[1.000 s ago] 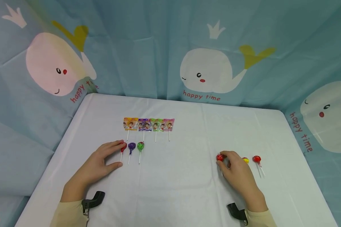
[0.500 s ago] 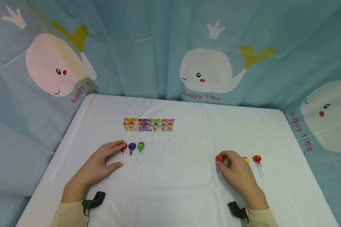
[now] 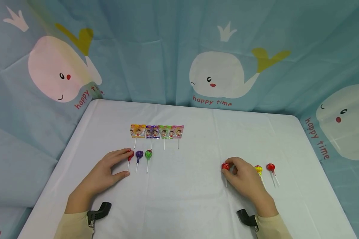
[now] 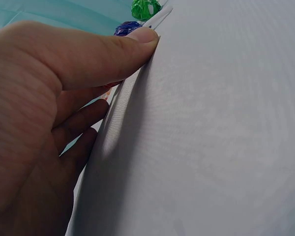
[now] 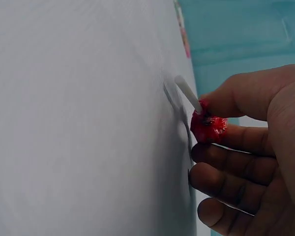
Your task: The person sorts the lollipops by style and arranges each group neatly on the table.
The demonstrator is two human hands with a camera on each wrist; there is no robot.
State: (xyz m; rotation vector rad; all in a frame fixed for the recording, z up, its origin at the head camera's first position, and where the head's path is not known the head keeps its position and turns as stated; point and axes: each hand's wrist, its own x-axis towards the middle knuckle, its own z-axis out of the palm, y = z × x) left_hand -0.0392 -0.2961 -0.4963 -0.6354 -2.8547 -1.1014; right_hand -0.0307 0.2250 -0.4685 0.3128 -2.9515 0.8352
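"Edges and room, as seen from here?"
"White table (image 3: 182,205), far edge before a blue curtain (image 3: 161,26); broad stretch of cloth between the hands."
"Count?"
"Round lollipops, six. Left group: near red lollipop (image 3: 131,155), purple one (image 3: 139,154), green one (image 3: 148,154). Right group: held red lollipop (image 3: 225,166), yellow one (image 3: 258,169), outer red one (image 3: 270,167). Flat-wrapped lollipops (image 3: 153,132): four, one row behind the left group."
"Obstructions?"
"Left hand (image 3: 106,169), thumb and fingers apart, fingertips partly covering the near red lollipop. Right hand (image 3: 246,177), thumb and finger pinching the held red lollipop, beside the yellow one."
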